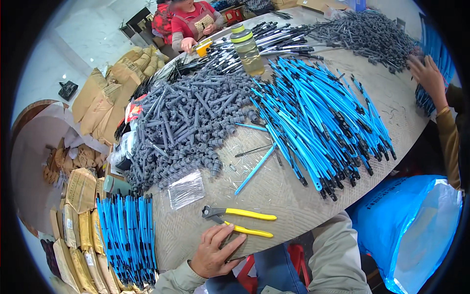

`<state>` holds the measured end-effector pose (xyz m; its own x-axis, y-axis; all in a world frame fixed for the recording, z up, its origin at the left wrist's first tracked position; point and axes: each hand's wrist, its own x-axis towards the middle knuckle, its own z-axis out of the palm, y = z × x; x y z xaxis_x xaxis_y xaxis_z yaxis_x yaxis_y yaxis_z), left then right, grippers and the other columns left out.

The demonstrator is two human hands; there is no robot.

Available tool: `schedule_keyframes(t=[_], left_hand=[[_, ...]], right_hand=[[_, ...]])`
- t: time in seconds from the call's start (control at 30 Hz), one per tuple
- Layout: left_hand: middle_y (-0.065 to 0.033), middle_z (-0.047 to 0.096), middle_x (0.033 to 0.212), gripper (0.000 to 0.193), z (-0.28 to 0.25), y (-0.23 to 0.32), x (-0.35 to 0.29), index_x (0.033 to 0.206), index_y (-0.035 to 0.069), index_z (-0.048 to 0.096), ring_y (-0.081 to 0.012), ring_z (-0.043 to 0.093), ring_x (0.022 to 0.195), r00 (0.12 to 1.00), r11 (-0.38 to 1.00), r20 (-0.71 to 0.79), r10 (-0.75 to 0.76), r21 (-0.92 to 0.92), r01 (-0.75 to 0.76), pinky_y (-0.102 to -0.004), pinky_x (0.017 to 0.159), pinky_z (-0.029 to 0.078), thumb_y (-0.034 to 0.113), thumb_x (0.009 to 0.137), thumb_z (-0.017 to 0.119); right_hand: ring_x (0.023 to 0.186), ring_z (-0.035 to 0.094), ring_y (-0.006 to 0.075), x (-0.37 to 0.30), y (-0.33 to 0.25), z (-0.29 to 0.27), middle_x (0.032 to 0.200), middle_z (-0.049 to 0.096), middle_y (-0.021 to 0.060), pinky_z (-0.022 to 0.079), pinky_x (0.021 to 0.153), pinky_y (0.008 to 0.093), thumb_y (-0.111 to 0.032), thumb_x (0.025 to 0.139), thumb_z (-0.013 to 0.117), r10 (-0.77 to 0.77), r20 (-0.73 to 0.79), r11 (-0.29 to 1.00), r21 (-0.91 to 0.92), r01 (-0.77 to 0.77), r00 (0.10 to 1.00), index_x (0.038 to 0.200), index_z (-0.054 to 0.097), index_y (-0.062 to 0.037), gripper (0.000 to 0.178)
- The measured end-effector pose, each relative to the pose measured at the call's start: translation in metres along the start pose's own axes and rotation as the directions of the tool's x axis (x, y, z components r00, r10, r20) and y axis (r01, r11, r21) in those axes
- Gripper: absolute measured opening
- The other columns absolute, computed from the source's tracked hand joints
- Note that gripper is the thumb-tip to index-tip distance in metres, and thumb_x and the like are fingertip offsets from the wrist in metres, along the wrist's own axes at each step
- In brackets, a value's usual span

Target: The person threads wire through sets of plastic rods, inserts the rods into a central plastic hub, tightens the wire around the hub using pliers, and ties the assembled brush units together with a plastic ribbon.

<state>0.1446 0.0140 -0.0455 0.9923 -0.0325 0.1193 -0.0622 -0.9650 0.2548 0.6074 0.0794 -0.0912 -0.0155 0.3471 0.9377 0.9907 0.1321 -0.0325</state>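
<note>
At the table's near edge, my left hand [218, 251] has its fingers stretched out and apart. Its fingertips touch the lower handle of yellow-handled end-cutting pincers [245, 213], which lie with their handles spread. The hand grips nothing. A greyish sleeve [339, 252] runs up to the table edge on the right, and my right hand does not show. Beyond the pincers lie a clear bag of thin metal pins [186, 190] and a single blue strip [255, 169]. A large heap of blue strips with black ends [318, 122] covers the middle right.
Grey plastic fittings [186, 117] are piled at left centre, with another grey heap [367, 36] far right. A bottle [247, 51] stands between piles. Bundled blue strips [127, 237] stand lower left. A blue bag [391, 220] hangs right. Co-workers' hands [431, 78] are at right and far side.
</note>
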Motion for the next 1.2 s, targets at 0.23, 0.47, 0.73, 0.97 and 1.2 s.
schedule_keyframes(t=[0.23, 0.47, 0.73, 0.97, 1.2], left_hand=[[-0.0147, 0.043, 0.122, 0.062, -0.004, 0.004, -0.008, 0.116, 0.012, 0.058, -0.0343, 0.042, 0.11, 1.0, 1.0, 0.003, -0.006, -0.004, 0.006, -0.0432, 0.093, 0.038, 0.025, 0.058, 0.077], [-0.0131, 0.043, 0.126, 0.066, 0.005, -0.001, -0.013, 0.12, 0.016, 0.055, -0.0334, 0.042, 0.114, 1.0, 0.997, -0.024, 0.006, -0.075, -0.008, -0.0449, 0.095, 0.034, 0.02, 0.057, 0.074], [-0.0188, 0.037, 0.132, 0.063, 0.007, -0.007, -0.004, 0.121, 0.005, 0.053, -0.0351, 0.037, 0.121, 0.999, 1.0, -0.047, 0.025, 0.007, -0.024, -0.0428, 0.102, 0.029, 0.015, 0.062, 0.073], [-0.0188, 0.033, 0.136, 0.065, 0.024, 0.003, -0.004, 0.125, 0.004, 0.049, -0.034, 0.034, 0.124, 0.996, 0.998, -0.067, 0.06, -0.012, -0.061, -0.0405, 0.103, 0.027, 0.007, 0.065, 0.072], [-0.0184, 0.03, 0.137, 0.065, 0.018, 0.006, -0.014, 0.127, 0.004, 0.046, -0.0334, 0.032, 0.126, 0.999, 0.999, -0.046, 0.021, 0.049, -0.018, -0.0404, 0.104, 0.026, 0.008, 0.067, 0.071]], right_hand=[[0.115, 0.046, 0.0275, -0.031, 0.006, -0.017, 0.122, 0.051, 0.0127, 0.037, 0.096, 0.0367, -0.021, 0.08, 0.053, 0.055, 0.085, 0.998, -0.01, -0.055, 0.995, 0.115, 0.056, -0.0108, 0.036], [0.118, 0.044, 0.0279, -0.106, -0.019, -0.041, 0.126, 0.05, 0.013, 0.036, 0.098, 0.036, -0.021, 0.08, 0.052, 0.207, 0.211, 0.978, -0.034, -0.204, 0.955, 0.118, 0.054, -0.0104, 0.039], [0.121, 0.042, 0.0282, -0.334, -0.208, -0.169, 0.13, 0.048, 0.0132, 0.034, 0.101, 0.0352, -0.022, 0.081, 0.052, 0.697, 0.369, 0.712, -0.259, -0.652, 0.615, 0.121, 0.053, -0.01, 0.042], [0.12, 0.045, 0.0271, -0.378, -0.239, -0.193, 0.126, 0.051, 0.0124, 0.034, 0.103, 0.0414, -0.021, 0.085, 0.044, 0.485, 0.864, 0.873, -0.469, -0.134, 0.134, 0.115, 0.058, -0.0097, 0.035], [0.097, 0.06, 0.0307, -0.412, -0.277, -0.135, 0.103, 0.063, 0.0135, 0.048, 0.082, 0.0415, -0.018, 0.084, 0.047, 0.768, 0.629, 0.5, -0.706, -0.501, -0.12, 0.096, 0.064, -0.0072, 0.024]])
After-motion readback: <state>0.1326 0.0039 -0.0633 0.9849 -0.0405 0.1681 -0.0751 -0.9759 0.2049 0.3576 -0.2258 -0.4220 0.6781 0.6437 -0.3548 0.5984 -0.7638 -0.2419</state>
